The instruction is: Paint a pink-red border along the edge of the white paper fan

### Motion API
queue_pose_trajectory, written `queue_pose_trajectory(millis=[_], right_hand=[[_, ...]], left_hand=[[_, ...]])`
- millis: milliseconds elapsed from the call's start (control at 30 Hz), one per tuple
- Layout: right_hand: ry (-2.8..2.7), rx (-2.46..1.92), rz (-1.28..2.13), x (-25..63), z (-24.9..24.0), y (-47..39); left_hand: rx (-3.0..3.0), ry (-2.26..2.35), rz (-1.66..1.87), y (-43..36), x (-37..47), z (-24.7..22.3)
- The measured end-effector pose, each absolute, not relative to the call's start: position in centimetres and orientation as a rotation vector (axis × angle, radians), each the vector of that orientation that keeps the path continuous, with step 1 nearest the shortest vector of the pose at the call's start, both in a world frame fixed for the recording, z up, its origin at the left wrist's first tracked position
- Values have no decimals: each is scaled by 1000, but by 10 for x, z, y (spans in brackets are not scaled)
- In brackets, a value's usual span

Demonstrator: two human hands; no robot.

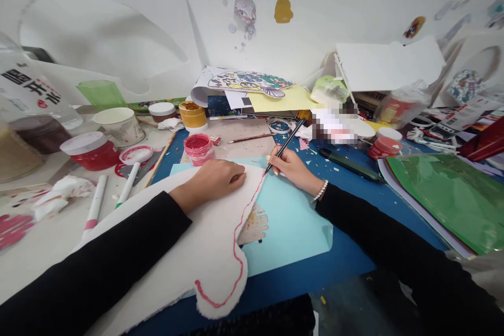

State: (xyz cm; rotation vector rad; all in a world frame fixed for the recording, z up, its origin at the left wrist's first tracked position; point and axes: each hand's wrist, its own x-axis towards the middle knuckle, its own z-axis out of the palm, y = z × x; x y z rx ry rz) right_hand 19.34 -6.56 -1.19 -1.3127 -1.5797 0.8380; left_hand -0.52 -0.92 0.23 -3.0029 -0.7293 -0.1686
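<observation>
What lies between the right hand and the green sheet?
The head view shows a dark utility knife lying there on the blue surface, with small scraps beside it, between the right hand and the green sheet.

We see soft light, faint shadows on the white wall (331, 5), slight sheen on the green folder (449, 194), stretched edges (the bottle (37, 81) looks slanted) and a pixelated patch (334, 127).

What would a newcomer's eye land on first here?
Probably the wavy red line along the edge of the large white cutout in the foreground. Next, the black paintbrush in the right hand, its tip at the line's upper end. The bright green sheet at far right also stands out.
</observation>
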Motion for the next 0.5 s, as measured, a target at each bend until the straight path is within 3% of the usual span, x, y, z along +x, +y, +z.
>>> queue_pose_trajectory(millis=[500], right_hand=[[-1604,-1345,780,192,-9,-66]], left_hand=[[-3020,-723,-192,-9,-6,3]])
